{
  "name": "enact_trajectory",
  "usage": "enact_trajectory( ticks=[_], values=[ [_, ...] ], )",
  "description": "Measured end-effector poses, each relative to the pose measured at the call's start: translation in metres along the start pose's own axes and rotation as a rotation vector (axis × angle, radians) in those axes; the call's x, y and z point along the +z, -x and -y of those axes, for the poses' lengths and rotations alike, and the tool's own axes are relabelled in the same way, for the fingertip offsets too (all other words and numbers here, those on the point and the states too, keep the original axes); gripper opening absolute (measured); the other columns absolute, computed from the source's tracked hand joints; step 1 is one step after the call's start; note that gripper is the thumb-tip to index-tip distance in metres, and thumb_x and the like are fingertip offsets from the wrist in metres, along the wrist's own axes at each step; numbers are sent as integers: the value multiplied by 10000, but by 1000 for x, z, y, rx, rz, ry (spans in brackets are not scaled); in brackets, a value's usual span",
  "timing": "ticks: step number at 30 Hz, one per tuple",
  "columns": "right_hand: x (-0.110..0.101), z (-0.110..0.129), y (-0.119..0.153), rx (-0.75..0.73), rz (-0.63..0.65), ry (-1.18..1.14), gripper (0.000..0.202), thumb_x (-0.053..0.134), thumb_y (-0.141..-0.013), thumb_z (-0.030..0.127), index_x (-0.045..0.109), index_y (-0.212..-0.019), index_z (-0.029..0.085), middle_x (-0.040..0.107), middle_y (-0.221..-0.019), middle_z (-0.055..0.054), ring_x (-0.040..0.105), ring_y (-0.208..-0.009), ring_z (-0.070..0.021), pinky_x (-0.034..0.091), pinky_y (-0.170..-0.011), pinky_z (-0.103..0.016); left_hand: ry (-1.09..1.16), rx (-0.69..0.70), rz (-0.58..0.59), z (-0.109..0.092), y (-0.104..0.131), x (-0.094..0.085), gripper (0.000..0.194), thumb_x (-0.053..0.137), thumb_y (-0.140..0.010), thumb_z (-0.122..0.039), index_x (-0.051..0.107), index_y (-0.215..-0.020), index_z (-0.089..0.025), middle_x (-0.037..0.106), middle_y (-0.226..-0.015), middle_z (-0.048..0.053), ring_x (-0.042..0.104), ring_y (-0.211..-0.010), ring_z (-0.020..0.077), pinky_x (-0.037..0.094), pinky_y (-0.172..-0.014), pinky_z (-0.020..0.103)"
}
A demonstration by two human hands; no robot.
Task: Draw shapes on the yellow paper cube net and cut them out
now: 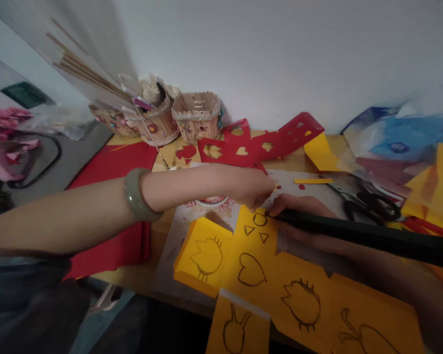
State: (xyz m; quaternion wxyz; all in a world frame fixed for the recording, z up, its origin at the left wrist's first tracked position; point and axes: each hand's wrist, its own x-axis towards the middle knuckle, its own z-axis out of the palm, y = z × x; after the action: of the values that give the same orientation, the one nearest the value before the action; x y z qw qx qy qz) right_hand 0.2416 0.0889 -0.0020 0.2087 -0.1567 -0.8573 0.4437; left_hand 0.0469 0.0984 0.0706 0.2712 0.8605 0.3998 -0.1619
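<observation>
A yellow card cut-out (251, 241) with folded panels spreads over the table's front edge, bearing dark outlines: a heart, triangles, a circle, tulip-like and rabbit-like shapes. My left hand (249, 184), below a green bangle (140, 194), reaches across to the card's top panel. Its fingers curl down at the panel's upper edge and grip it; the fingertips are partly hidden. My right hand (304, 205) is closed around a long dark pencil (354, 233), whose tip meets the card by the drawn circle. The pencil's shaft hides part of that hand.
Red card with cut-out holes (256, 147) lies behind my hands, near decorated stick baskets (197, 115). Red sheets (114, 236) lie left. Black-handled scissors (372, 206) and a blue packet (409, 135) are at right. A dish (212, 200) sits partly under my left arm.
</observation>
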Motion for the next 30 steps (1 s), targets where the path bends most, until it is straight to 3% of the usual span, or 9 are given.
enact_trajectory(
  ticks=[17, 23, 26, 30],
  values=[
    [3, 3, 4, 105, -51, 109, 115, 591, -759, 167, 517, -793, 250, 539, -630, 63, 431, -499, -104, 346, -480, -251, -23, 10, -7, -1, 0, -1, 188, 584, -740, -44, 710, -842, -139, 611, -679, 0, 457, -551, 113, 279, -497, 250],
    [-1, 8, 1, 160, -106, 52, 92, 644, -761, 224, 559, -778, 254, 596, -641, 50, 512, -527, -126, 398, -500, -256, -48, -5, -68, -2, 3, 7, 204, 583, -792, -62, 676, -954, -143, 653, -908, 53, 558, -712, 160, 306, -522, 257],
    [-15, 14, 4, 191, -223, 51, 85, 664, -768, 277, 593, -814, 268, 630, -730, 26, 571, -609, -151, 427, -529, -265, -71, -46, -130, -5, 4, 16, 227, 566, -831, -90, 643, -1041, -124, 615, -1071, 104, 579, -824, 199, 309, -543, 270],
    [-35, 19, 14, 265, -496, 89, 105, 675, -783, 276, 582, -830, 284, 631, -784, 22, 574, -661, -157, 427, -552, -269, -66, -91, -140, -11, 10, 26, 202, 627, -822, -167, 642, -1019, -121, 591, -1092, 108, 584, -891, 232, 350, -577, 278]
  ],
)
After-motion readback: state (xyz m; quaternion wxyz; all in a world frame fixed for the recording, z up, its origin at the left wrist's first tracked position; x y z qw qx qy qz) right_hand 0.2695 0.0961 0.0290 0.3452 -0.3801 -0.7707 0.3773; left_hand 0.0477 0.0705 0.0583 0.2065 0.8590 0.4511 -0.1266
